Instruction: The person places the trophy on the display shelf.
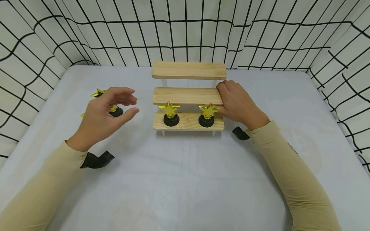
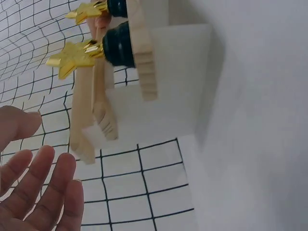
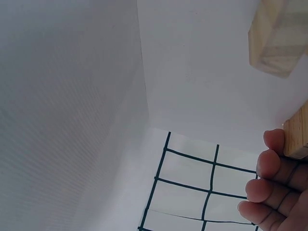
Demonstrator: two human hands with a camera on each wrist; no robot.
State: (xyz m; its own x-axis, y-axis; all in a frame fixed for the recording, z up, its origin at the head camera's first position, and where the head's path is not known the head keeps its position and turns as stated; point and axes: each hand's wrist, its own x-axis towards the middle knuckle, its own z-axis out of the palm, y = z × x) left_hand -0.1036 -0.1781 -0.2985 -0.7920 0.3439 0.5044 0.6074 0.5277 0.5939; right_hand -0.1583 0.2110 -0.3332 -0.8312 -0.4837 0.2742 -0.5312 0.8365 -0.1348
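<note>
I am at a wooden shelf, which stands on the white table, a little toward twelve o'clock from the middle of my head view. My right hand is at its three o'clock end, and there my thumb and fingers are clamped on the end of the middle board. My left hand hangs at nine o'clock, apart from the shelf, with the thumb and the relaxed fingers well separated. On the lowest board two golden trophies stand upright: the first star is near the nine o'clock end, the second star near the three o'clock end, both on round black bases. The top board is on the twelve o'clock side. Further trophies are partly hidden by my left hand, so I cannot tell their number. A black wire grid rises at twelve o'clock, behind the shelf.
</note>
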